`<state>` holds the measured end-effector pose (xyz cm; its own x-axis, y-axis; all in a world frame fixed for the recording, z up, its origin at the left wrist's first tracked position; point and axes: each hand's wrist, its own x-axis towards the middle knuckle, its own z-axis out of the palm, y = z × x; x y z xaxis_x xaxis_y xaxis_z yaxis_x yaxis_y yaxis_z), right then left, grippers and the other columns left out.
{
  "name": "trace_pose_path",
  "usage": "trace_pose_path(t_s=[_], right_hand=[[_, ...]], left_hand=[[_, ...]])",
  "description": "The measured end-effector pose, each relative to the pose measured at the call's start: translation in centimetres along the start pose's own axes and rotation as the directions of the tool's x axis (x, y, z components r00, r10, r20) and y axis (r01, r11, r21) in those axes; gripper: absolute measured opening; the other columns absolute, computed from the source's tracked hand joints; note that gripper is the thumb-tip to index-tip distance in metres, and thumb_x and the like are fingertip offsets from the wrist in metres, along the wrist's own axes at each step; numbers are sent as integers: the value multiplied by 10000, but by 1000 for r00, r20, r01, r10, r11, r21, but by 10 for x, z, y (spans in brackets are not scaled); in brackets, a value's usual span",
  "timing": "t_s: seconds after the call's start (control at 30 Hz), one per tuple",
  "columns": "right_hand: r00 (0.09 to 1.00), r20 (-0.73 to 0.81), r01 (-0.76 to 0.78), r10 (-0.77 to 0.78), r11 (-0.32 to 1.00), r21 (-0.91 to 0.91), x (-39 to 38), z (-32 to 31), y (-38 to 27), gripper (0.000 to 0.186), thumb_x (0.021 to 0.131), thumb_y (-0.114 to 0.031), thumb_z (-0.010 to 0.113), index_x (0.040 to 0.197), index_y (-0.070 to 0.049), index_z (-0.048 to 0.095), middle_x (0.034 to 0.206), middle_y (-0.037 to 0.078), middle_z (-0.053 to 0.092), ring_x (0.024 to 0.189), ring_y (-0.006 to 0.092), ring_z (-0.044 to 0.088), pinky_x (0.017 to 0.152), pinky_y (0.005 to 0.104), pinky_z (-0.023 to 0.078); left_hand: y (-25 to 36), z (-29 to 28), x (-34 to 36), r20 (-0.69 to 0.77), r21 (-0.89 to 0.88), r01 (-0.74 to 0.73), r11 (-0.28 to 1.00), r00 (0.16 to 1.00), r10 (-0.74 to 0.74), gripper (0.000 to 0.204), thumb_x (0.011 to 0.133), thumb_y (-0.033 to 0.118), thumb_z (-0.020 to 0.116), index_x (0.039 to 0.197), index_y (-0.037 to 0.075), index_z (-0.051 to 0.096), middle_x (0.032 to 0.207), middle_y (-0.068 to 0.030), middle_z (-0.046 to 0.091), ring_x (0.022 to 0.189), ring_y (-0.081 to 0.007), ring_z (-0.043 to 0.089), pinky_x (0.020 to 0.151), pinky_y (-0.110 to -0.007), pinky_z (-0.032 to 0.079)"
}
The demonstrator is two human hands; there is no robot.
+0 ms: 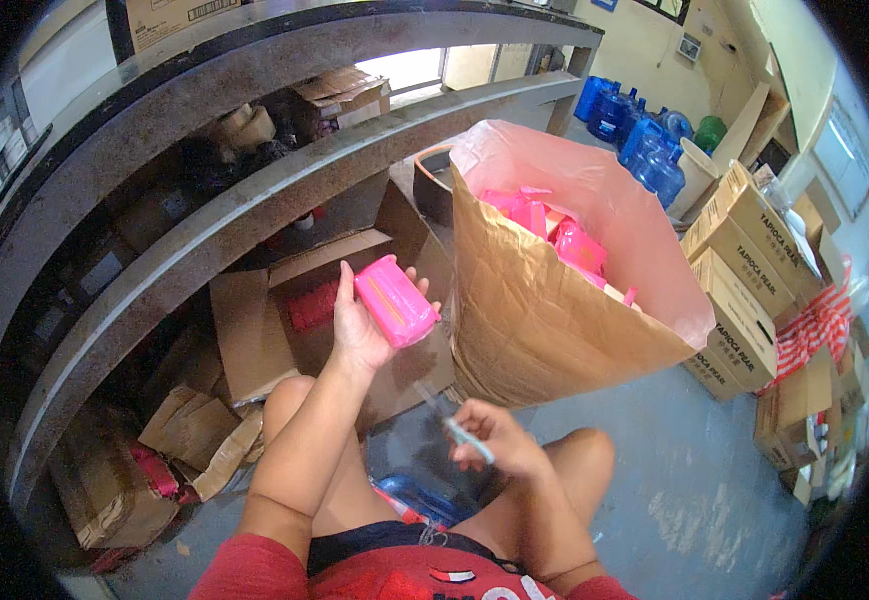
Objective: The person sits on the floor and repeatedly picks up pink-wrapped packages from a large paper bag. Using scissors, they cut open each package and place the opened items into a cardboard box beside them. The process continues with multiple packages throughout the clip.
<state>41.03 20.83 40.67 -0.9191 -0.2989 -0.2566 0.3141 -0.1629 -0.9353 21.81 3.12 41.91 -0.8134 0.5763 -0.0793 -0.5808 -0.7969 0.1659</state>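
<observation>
My left hand holds a bright pink plastic-wrapped pack on its palm, over an open cardboard box. Fingers curl around the pack's far side. Lower down and to the right, my right hand is closed on a small knife with a pale blue handle; its thin blade is blurred and points up and left. To the right of the pack stands a tall brown paper sack with a pale pink lining, with several pink packs inside. The open cardboard box holds more pink-red packs, partly in shadow.
A metal-framed table curves across the left and top. Torn cardboard lies under it. Several blue water jugs stand at the back. Stacked cartons and a red-striped bag line the right, on a grey-blue floor.
</observation>
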Motion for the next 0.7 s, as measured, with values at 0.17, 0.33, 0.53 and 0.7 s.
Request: trace_pose_path(t_s=[0.17, 0.33, 0.53, 0.7], right_hand=[[1000, 26, -9, 5, 990, 143, 17, 4, 15, 486, 709, -291, 862, 1014, -62, 561, 775, 49, 620, 602, 124, 597, 462, 213, 403], [998, -46, 54, -45, 979, 198, 27, -2, 20, 469, 730, -284, 845, 1020, -74, 542, 802, 50, 615, 625, 128, 590, 489, 222, 405], [998, -17, 58, -55, 973, 223, 38, 0, 24, 536, 710, -313, 860, 1065, -96, 523, 861, 77, 623, 704, 157, 603, 533, 239, 433], [996, -33, 85, -79, 960, 265, 38, -1, 22, 554, 690, -288, 873, 1063, -102, 510, 892, 84, 625, 725, 175, 596, 557, 247, 437]], left_hand=[[-2, -1, 7, 46, -54, 7, 999, 999, -4, 669, 862, 704, 487, 1221, 144, 563, 1120, -128, 621, 1070, -340, 590, 986, -619, 413], [-8, -14, 4, -15, -6, 13, 1000, 1000, -13, 719, 856, 718, 480, 1263, 131, 556, 1109, -127, 635, 1033, -325, 609, 950, -571, 454], [-5, -13, -1, 0, 15, 5, 1000, 1000, -5, 741, 855, 729, 467, 1281, 127, 542, 1091, -128, 634, 1006, -318, 617, 902, -555, 485], [-7, -12, -3, 17, 17, 48, 999, 999, -48, 750, 846, 751, 451, 1257, 130, 545, 1062, -129, 627, 970, -315, 620, 870, -559, 490]])
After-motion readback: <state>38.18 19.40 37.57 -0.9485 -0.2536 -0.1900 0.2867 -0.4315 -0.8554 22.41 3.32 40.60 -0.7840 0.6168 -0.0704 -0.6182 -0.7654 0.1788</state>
